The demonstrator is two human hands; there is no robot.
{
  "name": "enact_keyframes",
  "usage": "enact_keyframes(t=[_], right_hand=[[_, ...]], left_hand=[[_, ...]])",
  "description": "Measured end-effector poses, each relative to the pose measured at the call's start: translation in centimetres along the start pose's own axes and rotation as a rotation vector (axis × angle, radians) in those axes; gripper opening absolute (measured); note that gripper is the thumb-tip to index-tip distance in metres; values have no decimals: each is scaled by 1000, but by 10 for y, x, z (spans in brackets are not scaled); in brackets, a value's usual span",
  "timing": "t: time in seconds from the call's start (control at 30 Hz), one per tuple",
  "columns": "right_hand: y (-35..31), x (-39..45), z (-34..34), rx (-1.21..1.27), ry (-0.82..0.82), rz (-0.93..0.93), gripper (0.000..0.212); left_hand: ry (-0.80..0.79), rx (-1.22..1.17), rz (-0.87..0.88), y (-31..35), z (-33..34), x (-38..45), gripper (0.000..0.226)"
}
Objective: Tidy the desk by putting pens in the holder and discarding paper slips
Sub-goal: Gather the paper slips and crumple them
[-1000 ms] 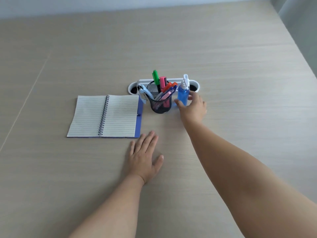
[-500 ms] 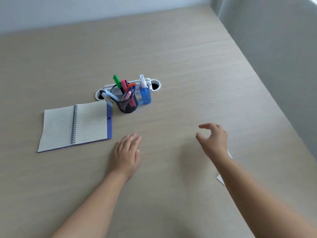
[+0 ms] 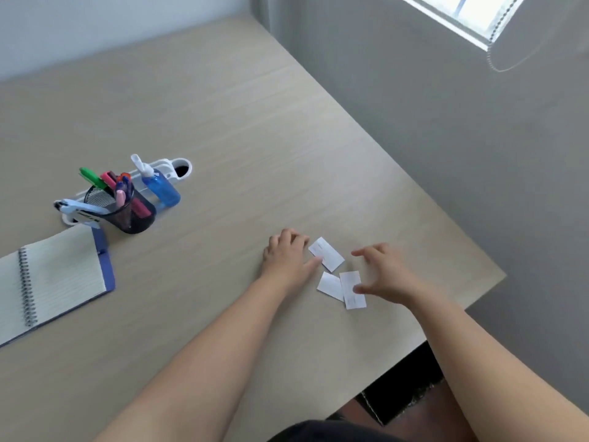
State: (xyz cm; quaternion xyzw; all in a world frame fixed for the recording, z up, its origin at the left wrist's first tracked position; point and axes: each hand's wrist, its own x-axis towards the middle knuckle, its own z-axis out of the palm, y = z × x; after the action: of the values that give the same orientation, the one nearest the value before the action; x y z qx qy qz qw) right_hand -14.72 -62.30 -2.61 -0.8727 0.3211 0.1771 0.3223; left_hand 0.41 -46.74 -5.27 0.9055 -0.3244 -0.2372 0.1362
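Observation:
Three white paper slips lie near the desk's right corner: one (image 3: 327,253) farther away, two overlapping ones (image 3: 330,286) (image 3: 350,290) nearer me. My left hand (image 3: 288,258) rests on the desk with curled fingers, its thumb touching the far slip's left edge. Spread and hovering, my right hand (image 3: 381,272) has its thumb over the nearest slip. The black mesh pen holder (image 3: 130,215) stands at the left, filled with several coloured pens (image 3: 110,183).
A blue spray bottle (image 3: 161,186) stands right of the holder, a white stapler (image 3: 79,210) to its left. An open spiral notebook (image 3: 51,282) lies at the left edge. The desk's right edge (image 3: 462,237) runs beside a grey wall; floor shows below the corner.
My view swung right and the slips came into sight. Both hands moved right to them, the right hand having left the spray bottle.

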Motion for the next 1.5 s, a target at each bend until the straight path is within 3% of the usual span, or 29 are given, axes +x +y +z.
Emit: enact_keyframes(t=[0.27, 0.43, 0.6, 0.7, 0.77, 0.83, 0.9, 1.1, 1.5], right_hand=[[10, -10, 16, -214, 60, -75, 71], [11, -7, 19, -209, 47, -82, 68], [16, -10, 20, -19, 99, -125, 28], [26, -16, 21, 236, 93, -38, 9], [37, -19, 22, 384, 70, 4, 10], [48, -21, 22, 517, 58, 47, 13], [57, -22, 22, 656, 57, 82, 10], [62, -26, 24, 791, 78, 88, 2], [67, -31, 30, 781, 159, 37, 14]], left_hand=[[-10, 106, -139, 36, 1, 25, 77], [-71, 38, -223, 46, -1, 28, 72], [-22, -210, -192, 42, -8, 27, 34], [-9, -428, -121, 35, -24, 12, 34], [-151, -521, -28, 33, -33, -1, 43], [-332, -443, 51, 34, -29, -14, 53], [-409, -281, 65, 38, -17, -20, 60], [-282, -28, 3, 52, 2, -9, 55], [-312, 141, -78, 73, -2, 4, 39]])
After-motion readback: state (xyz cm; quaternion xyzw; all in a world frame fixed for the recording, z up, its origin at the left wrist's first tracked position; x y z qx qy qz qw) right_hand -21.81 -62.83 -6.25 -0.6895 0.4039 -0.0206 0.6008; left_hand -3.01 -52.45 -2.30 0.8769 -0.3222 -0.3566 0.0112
